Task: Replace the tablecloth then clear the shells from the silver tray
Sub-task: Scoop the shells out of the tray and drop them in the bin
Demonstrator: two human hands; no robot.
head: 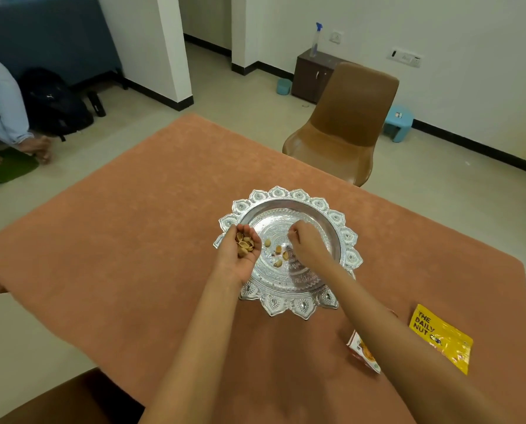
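An orange tablecloth [139,240] covers the surface, and the silver tray [289,200] with its scalloped rim sits on it near the middle. The left hand [240,255] hovers palm-up over the tray's left edge, cupped around a small heap of shells [244,243]. The right hand [307,244] reaches down into the tray with its fingertips pinched together; whether they grip a shell cannot be told. A few loose shells [277,254] lie on the tray floor between the two hands. To the right, a yellow nut packet [442,338] and a smaller packet [362,351] lie on the cloth. A brown chair [344,123] stands at the far side.
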